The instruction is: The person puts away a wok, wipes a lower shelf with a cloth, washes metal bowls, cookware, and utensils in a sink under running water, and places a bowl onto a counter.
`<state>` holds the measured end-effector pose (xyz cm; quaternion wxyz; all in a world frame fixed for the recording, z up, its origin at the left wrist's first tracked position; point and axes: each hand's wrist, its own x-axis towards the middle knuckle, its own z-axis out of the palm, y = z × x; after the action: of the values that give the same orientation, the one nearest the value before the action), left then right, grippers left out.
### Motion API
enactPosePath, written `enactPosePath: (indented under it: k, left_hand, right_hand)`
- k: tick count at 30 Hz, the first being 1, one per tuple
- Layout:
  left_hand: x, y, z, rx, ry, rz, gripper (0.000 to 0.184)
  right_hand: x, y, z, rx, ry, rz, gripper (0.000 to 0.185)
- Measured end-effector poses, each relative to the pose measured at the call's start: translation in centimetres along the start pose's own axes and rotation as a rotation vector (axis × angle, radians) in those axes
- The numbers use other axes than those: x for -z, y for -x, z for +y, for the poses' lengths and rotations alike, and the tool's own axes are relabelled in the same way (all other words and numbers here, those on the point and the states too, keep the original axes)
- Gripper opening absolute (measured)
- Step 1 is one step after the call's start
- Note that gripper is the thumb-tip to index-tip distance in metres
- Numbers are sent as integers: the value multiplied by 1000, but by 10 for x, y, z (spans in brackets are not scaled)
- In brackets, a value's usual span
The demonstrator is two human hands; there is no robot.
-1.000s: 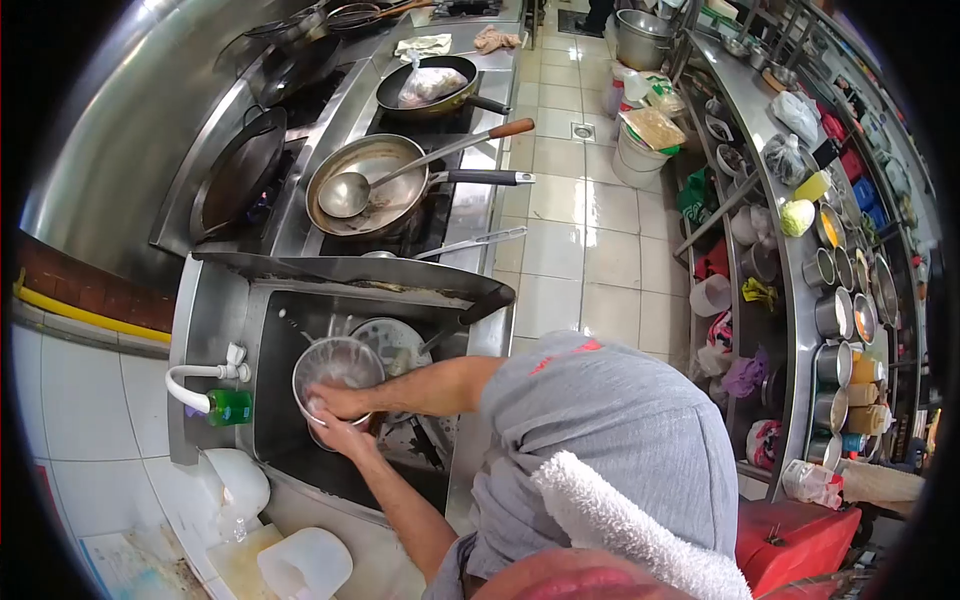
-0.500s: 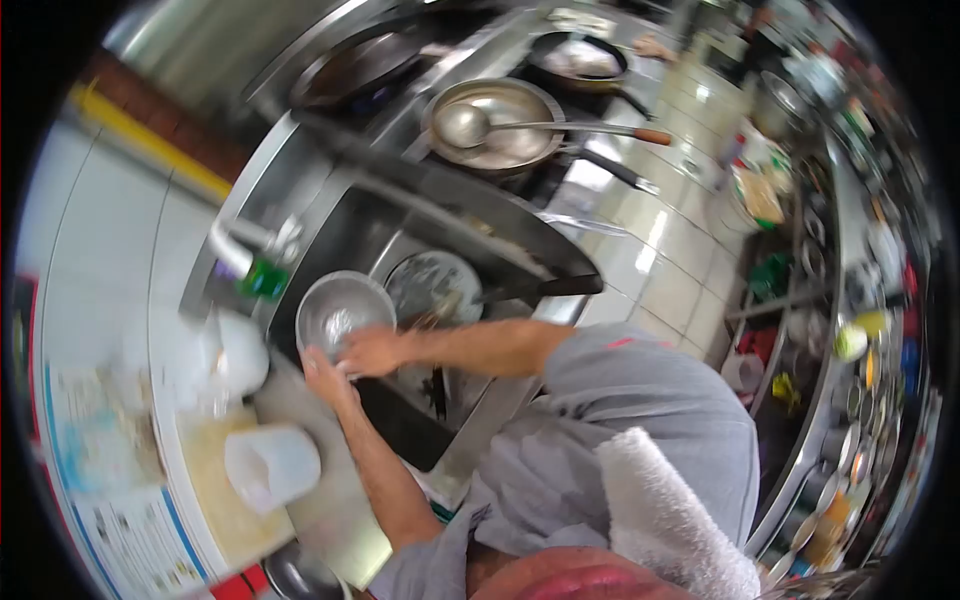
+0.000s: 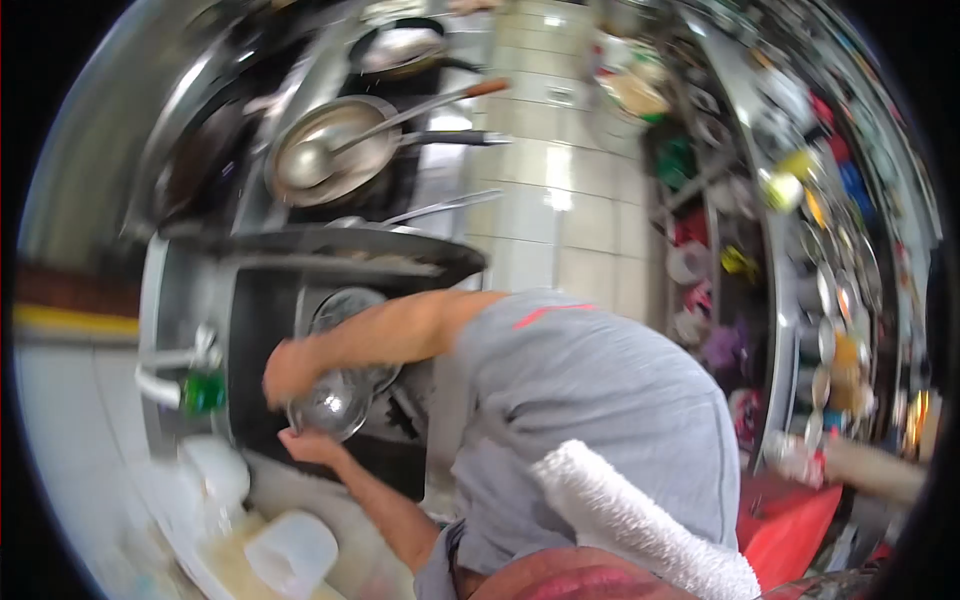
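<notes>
A shiny round metal bowl is over the sink, its inside catching the light. My left hand grips its near rim, fingers against the edge. My right hand is at the opposite side of the bowl, blurred, with its fingers pointing down; whether they grip the rim I cannot tell. Behind my right forearm a round pan or lid lies in the sink, partly hidden. Dark utensils are beside the bowl.
A white tap with a green piece stands at the sink's left. White plastic containers are at lower left. Past a metal divider, a pan holds a ladle on the stove. Crowded shelves line the right, across the tiled floor.
The view has turned and shifted. The bowl is now tilted differently, and my right hand has moved from its inner rim to its far side. My left hand stays at the rim.
</notes>
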<state>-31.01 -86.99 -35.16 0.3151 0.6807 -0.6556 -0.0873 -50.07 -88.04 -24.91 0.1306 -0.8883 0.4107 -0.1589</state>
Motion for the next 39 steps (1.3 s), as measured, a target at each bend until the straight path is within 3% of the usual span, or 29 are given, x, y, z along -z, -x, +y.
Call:
enactPosePath:
  k: [1, 3, 4, 6, 7, 8, 9, 10, 11, 12, 13, 14, 15, 16, 18, 20, 22, 23, 24, 25, 26, 28, 29, 31, 34, 36, 37, 38, 39]
  left_hand:
    - [-4, -2, 33, -533, 327, 241, 8]
    - [-7, -20, 48, -299, 373, 114, 9]
    - [3, -30, 40, -341, 435, 50, 17]
    - [28, -39, 56, -152, 176, 27, 24]
    - [33, -26, 79, 160, 757, 98, 29]
    - [24, -28, 87, 162, 758, 106, 29]
    - [10, -29, 86, 315, 672, 215, 29]
    - [-7, -32, 78, 463, 582, 323, 28]
    - [-49, -35, 46, 465, 930, 187, 32]
    - [-59, -24, 40, 607, 1075, -100, 36]
    - [-70, -11, 34, 648, 1328, -500, 39]
    - [-78, -7, 23, 649, 1322, -491, 39]
    - [-86, -1, 9, 663, 1388, -557, 39]
    - [-92, 6, -4, 679, 1460, -618, 39]
    - [-99, 20, -17, 634, 1551, -663, 40]
    - [-98, 31, -14, 514, 1586, -636, 41]
    - [-87, 17, -9, -251, 1011, -443, 36]
    - [-47, 18, 34, 223, 1173, -367, 36]
    - [-11, 18, 77, 700, 1329, -246, 38]
    - [-16, 10, 62, 637, 1323, -212, 37]
    - [-18, 4, 37, 584, 1296, -170, 37]
    - [-13, 0, 14, 593, 1327, -77, 34]
    - [-18, 0, 1, 563, 1396, -101, 34]
    - [-23, 9, 0, 578, 1427, -138, 36]
    - [-17, 16, 49, 585, 1362, -196, 43]
    - [-3, 14, 71, 444, 1311, -183, 44]
    - [-28, 1, 43, 378, 1292, -96, 45]
    - [-21, -5, 35, 297, 1258, -49, 45]
    - [-10, -13, 24, 296, 1250, -32, 44]
  right_hand:
    - [-6, -14, -2, 152, 155, 39, 19]
    - [5, -23, 2, 182, 194, 119, 14]
    - [7, -16, 11, 158, 207, 128, 14]
    - [24, 4, 14, -90, 27, 374, 15]
    - [35, 29, 13, -220, -111, 526, 19]
    - [7, 29, 16, -348, -337, 876, 22]
    - [-33, 29, 16, -477, -574, 1220, 26]
    - [-55, 31, 2, -609, -610, 1268, 31]
    - [-65, 39, -8, -734, -637, 1311, 36]
    - [-63, 47, -13, -720, -640, 1306, 36]
    - [-61, 53, -23, -614, -360, 1233, 42]
    - [-56, 61, -35, -509, -86, 1150, 48]
    - [-28, 74, -43, -347, -52, 1000, 49]
    - [-5, 70, -39, -339, -61, 990, 49]
    - [24, 49, -17, -168, -494, 615, 45]
    - [12, 26, 25, -301, -1144, 346, 43]
    - [-30, 21, 38, -475, -1484, 293, 33]
    - [-86, 11, 56, -385, -1524, 419, 28]
    - [-99, 21, 45, -706, -1807, 481, 28]
    - [-116, 38, 42, -713, -1710, 643, 31]
    - [-91, 57, 37, -803, -1562, 617, 31]
    - [-65, 54, 52, -943, -1926, 803, 20]
    - [-31, 50, 47, -870, -1913, 782, 19]
    - [-32, 10, 56, -607, -1575, 1059, 23]
    - [-72, -55, 34, -775, -630, 1152, 32]
    - [-115, -78, 7, -730, -632, 1088, 32]
    - [-127, -78, 10, -723, -636, 1081, 32]
    - [-136, -77, 14, -482, -737, 616, 28]
    - [-131, -72, 14, -355, -772, 381, 26]
